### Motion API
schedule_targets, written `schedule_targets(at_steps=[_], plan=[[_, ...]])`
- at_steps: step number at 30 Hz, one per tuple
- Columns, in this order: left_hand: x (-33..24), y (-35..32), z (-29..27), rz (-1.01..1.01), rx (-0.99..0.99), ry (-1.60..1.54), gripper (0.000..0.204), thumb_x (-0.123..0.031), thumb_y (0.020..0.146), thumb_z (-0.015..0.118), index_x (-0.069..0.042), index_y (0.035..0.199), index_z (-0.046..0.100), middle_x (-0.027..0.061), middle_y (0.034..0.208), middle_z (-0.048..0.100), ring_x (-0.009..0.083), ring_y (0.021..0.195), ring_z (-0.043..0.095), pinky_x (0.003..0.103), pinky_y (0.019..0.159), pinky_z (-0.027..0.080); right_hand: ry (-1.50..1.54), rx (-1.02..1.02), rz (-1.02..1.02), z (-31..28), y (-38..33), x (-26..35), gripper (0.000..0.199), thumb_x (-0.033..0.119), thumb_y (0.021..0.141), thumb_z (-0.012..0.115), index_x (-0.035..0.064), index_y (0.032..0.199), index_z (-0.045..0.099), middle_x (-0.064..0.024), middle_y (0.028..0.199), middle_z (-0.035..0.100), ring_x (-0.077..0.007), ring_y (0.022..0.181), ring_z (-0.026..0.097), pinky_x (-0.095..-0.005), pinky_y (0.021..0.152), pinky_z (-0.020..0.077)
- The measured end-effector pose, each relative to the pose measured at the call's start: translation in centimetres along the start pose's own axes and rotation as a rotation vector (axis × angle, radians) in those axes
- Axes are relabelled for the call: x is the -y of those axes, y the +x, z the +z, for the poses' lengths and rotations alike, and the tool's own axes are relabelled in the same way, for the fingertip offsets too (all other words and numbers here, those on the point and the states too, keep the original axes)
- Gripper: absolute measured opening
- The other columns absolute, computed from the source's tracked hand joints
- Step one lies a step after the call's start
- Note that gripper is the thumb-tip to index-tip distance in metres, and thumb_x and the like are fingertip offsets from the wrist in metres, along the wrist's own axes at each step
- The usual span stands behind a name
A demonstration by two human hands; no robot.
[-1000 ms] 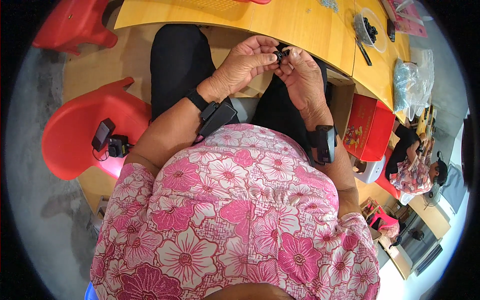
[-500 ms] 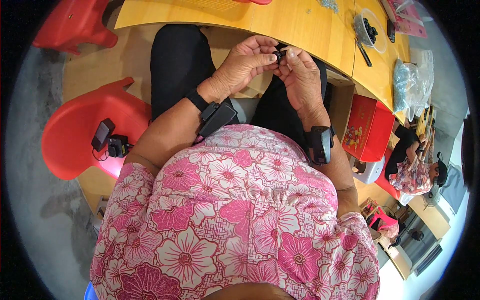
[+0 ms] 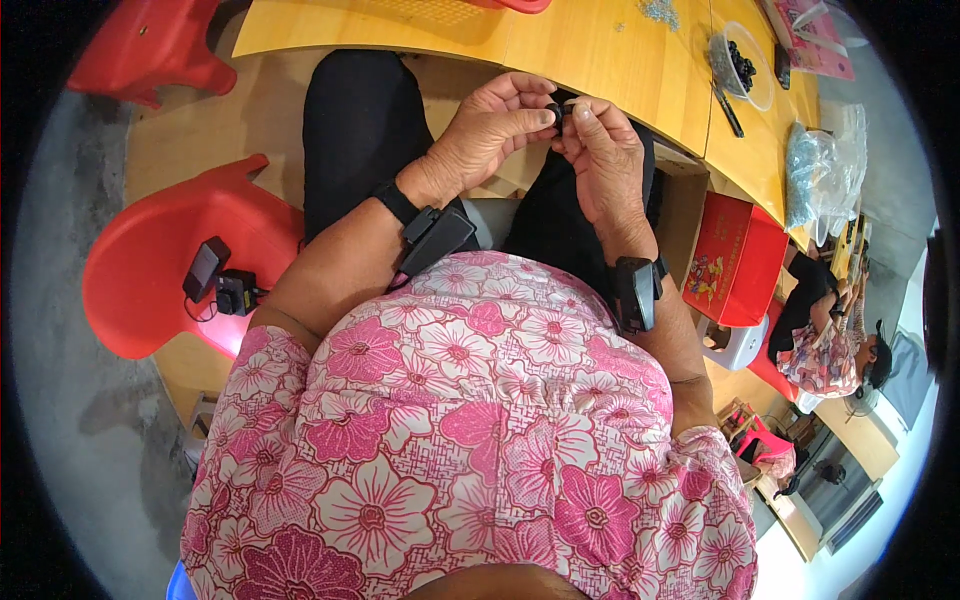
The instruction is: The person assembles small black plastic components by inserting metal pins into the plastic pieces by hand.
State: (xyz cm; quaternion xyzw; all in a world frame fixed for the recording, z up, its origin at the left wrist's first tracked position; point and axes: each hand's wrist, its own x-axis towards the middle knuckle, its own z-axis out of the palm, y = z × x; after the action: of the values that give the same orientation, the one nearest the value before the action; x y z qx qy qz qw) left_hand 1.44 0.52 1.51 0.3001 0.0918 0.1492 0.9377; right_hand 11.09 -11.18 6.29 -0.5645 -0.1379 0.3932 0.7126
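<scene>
In front of the table edge, above my lap, both hands meet fingertip to fingertip. My left hand point(image 3: 498, 127) pinches a small round black piece point(image 3: 557, 117) between thumb and index finger. From the other side, my right hand point(image 3: 607, 160) closes thumb and fingers on the same black piece, and its fingertips partly cover it. Its exact kind is too small to make out. A clear plastic tub point(image 3: 718, 62) on the table holds similar-looking small black pieces point(image 3: 742, 67).
A dark pen-like tool point(image 3: 728, 110) lies beside the tub. Tiny pale-blue bits point(image 3: 660, 12) and a clear bag of bluish bits point(image 3: 810, 170) rest on the yellow table point(image 3: 600, 70). A red box point(image 3: 730, 255) stands at right; a red chair point(image 3: 150, 260) at left. Another person point(image 3: 825, 345) sits far right.
The fingertips have shifted slightly around the black piece, and more of it shows between the two hands. Both arms stay almost in place.
</scene>
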Motion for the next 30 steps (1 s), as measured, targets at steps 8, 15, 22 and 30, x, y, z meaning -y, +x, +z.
schedule_targets(at_steps=[8,15,22,30], plan=[[0.2,0.2,-0.2,0.017,-0.008,0.03,0.026,-0.002,0.085,0.059,-0.004,0.11,0.052,0.003,0.1,0.053,0.0124,0.094,0.055,0.03,0.088,0.049,-0.167,-0.029,-0.089,0.0,0.1,0.2,0.011,0.012,0.086,0.061,0.0007,0.088,0.061,-0.0013,0.072,0.058,-0.008,0.062,0.05,-0.0206,0.059,0.0424],[0.3,0.2,-0.3,0.018,-0.003,0.041,0.025,-0.001,0.085,0.059,-0.003,0.109,0.053,0.0029,0.099,0.053,0.0124,0.094,0.055,0.03,0.088,0.05,-0.209,-0.02,-0.091,0.0,0.0,0.4,0.01,0.009,0.086,0.059,-0.0006,0.088,0.061,-0.0016,0.072,0.058,-0.0077,0.061,0.05,-0.0203,0.059,0.0418],[0.1,-0.1,-0.3,0.014,-0.026,0.119,0.025,-0.002,0.084,0.06,-0.004,0.108,0.053,0.003,0.099,0.054,0.0112,0.094,0.055,0.03,0.088,0.05,-0.179,0.006,-0.034,-0.2,-0.1,0.3,0.01,0.009,0.086,0.059,-0.0004,0.088,0.061,-0.0018,0.071,0.058,-0.0081,0.061,0.05,-0.0214,0.06,0.0429],[0.0,-0.3,-0.3,0.143,-0.067,0.342,0.021,-0.002,0.084,0.06,-0.004,0.105,0.055,0.002,0.095,0.057,0.0093,0.09,0.057,0.025,0.083,0.05,0.029,-0.072,0.04,0.5,-0.3,-1.0,0.009,0.009,0.085,0.061,0.0002,0.088,0.062,-0.0022,0.072,0.059,-0.0087,0.06,0.049,-0.0218,0.061,0.0438]])
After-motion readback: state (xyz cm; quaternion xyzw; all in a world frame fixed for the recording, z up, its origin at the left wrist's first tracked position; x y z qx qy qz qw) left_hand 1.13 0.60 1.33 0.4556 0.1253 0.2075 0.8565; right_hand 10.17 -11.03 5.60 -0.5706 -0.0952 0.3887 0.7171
